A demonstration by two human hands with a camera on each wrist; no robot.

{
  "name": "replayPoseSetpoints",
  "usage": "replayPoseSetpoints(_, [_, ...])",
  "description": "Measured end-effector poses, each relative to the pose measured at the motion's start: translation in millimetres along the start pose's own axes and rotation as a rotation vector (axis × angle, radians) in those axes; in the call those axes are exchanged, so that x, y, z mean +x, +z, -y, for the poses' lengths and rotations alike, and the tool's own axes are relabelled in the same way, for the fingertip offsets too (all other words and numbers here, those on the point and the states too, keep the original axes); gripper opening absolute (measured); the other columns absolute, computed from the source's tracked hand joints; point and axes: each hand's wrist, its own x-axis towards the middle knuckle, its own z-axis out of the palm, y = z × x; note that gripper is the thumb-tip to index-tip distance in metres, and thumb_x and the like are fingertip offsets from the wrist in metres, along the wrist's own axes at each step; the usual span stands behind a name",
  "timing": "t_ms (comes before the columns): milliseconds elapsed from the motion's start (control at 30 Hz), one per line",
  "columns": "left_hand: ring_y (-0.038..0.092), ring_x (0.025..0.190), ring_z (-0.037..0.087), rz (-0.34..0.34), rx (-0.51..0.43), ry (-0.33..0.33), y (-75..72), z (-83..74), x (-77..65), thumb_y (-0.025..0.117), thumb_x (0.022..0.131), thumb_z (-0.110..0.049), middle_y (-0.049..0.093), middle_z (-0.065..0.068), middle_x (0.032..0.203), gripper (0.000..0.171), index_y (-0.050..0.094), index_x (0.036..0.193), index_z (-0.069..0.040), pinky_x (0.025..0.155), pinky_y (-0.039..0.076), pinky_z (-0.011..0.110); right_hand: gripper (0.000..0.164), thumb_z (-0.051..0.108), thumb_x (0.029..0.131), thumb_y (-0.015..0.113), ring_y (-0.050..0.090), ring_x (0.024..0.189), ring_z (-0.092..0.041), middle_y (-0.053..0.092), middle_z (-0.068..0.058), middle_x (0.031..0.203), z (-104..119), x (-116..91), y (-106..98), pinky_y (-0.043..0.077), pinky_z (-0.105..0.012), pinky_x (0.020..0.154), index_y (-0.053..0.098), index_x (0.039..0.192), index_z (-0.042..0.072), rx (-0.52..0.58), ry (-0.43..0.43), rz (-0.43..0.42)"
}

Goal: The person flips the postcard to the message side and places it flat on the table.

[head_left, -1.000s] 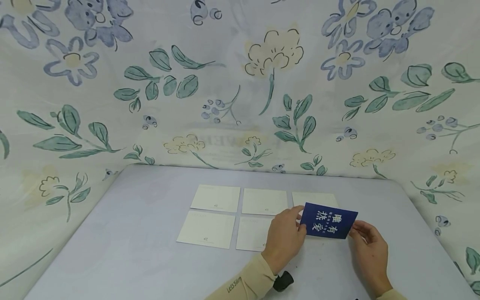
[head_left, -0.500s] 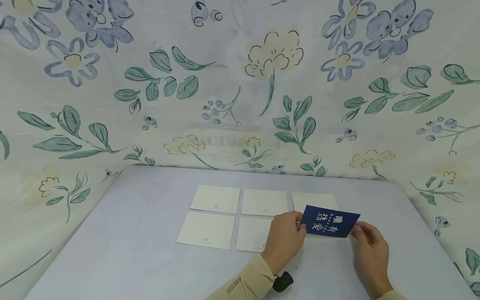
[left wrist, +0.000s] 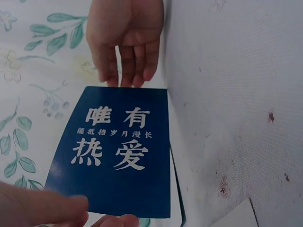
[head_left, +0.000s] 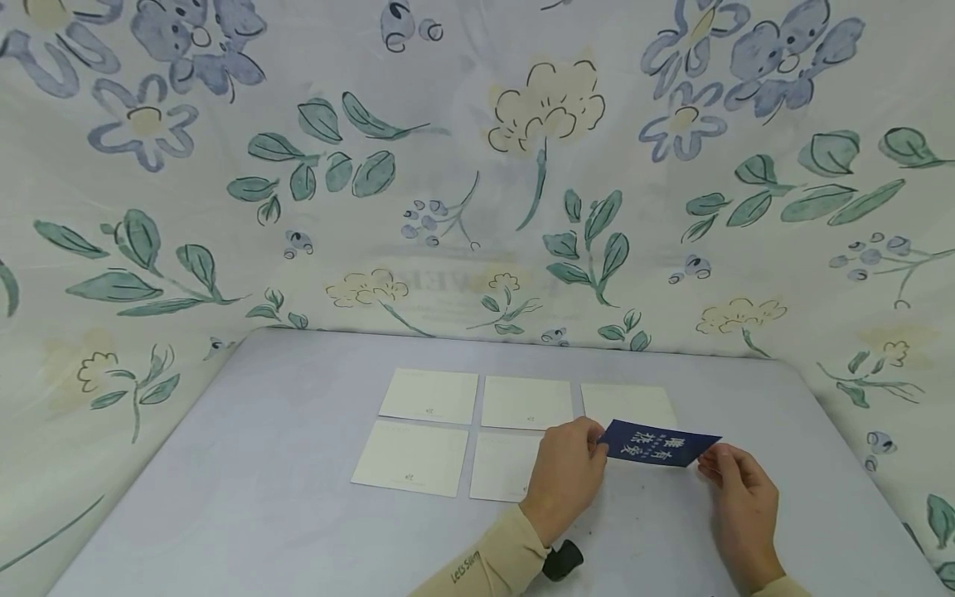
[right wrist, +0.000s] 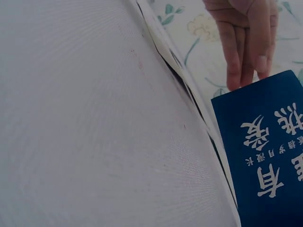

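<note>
A dark blue card (head_left: 660, 444) with white Chinese characters is held tilted above the table, close to the front of the right-hand cards. My left hand (head_left: 565, 477) pinches its left edge, and the left thumb (left wrist: 61, 208) overlaps the card in the left wrist view. At the opposite edge, the fingertips of my right hand (head_left: 748, 506) hold the right corner. That hand's fingers (left wrist: 127, 66) meet the card's far edge in the left wrist view. Beyond the blue card lies a cream card (head_left: 627, 402), partly covered by it.
Several cream cards lie in two rows on the pale table (head_left: 246, 464), among them a back-left card (head_left: 429, 394) and a front-left card (head_left: 410, 456). My left hand partly hides the front-middle card (head_left: 496, 464). Floral fabric (head_left: 462, 166) hangs behind the table.
The blue card has tipped flatter, its far edge sinking in the head view. My right hand has shifted slightly right and down; the left hand stays nearly in place.
</note>
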Motion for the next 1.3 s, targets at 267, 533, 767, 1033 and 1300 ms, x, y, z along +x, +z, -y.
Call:
replayPoseSetpoints(267, [0.051, 0.062, -0.002, 0.013, -0.006, -0.005, -1.9, 0.5, -2.1, 0.066, 0.084, -0.009, 0.067, -0.003, 0.077, 0.004, 0.068, 0.087, -0.008, 0.054, 0.041, 0.012, 0.025, 0.020, 0.095, 0.052, 0.061, 0.084, -0.008, 0.063, 0.000, 0.089, 0, 2, 0, 0.050, -0.014, 0.072, 0.060, 0.101, -0.003, 0.150, 0.100, -0.015])
replayPoseSetpoints(533, [0.048, 0.058, -0.002, 0.009, -0.011, 0.008, -4.9, 3.3, -2.2, 0.066, 0.085, -0.010, 0.065, -0.002, 0.074, 0.004, 0.067, 0.086, -0.006, 0.052, 0.040, 0.012, 0.035, 0.019, 0.093, 0.055, 0.061, 0.091, -0.011, 0.062, -0.003, 0.097, 5, 2, -2, 0.051, -0.020, 0.078, 0.054, 0.113, -0.010, 0.308, 0.178, 0.050])
replayPoseSetpoints(767, [0.044, 0.051, -0.003, -0.021, 0.034, 0.008, -4.6, 7.8, 0.1, 0.066, 0.085, -0.011, 0.063, -0.004, 0.067, 0.005, 0.066, 0.084, -0.007, 0.046, 0.037, 0.012, 0.036, 0.027, 0.091, 0.058, 0.060, 0.097, -0.009, 0.061, -0.003, 0.103, 10, 4, -9, 0.048, -0.022, 0.085, 0.057, 0.111, -0.004, 0.371, 0.187, 0.249])
replayPoseSetpoints(1033, [0.043, 0.047, -0.004, -0.044, 0.083, -0.004, -5.0, 8.7, 1.9, 0.069, 0.083, -0.014, 0.063, -0.006, 0.064, 0.005, 0.067, 0.081, -0.011, 0.044, 0.035, 0.013, 0.021, 0.018, 0.093, 0.055, 0.063, 0.097, -0.010, 0.066, -0.001, 0.101, 15, 7, -18, 0.048, -0.023, 0.086, 0.063, 0.103, 0.001, 0.437, 0.092, 0.428])
replayPoseSetpoints(1300, [0.045, 0.050, -0.002, -0.022, 0.088, -0.009, -1.8, 10.1, 0.7, 0.068, 0.083, -0.018, 0.064, -0.007, 0.067, 0.005, 0.068, 0.080, -0.014, 0.046, 0.036, 0.014, 0.017, 0.011, 0.091, 0.058, 0.063, 0.099, -0.010, 0.067, 0.000, 0.101, 12, 10, -29, 0.047, -0.023, 0.086, 0.067, 0.103, 0.004, 0.500, 0.142, 0.479])
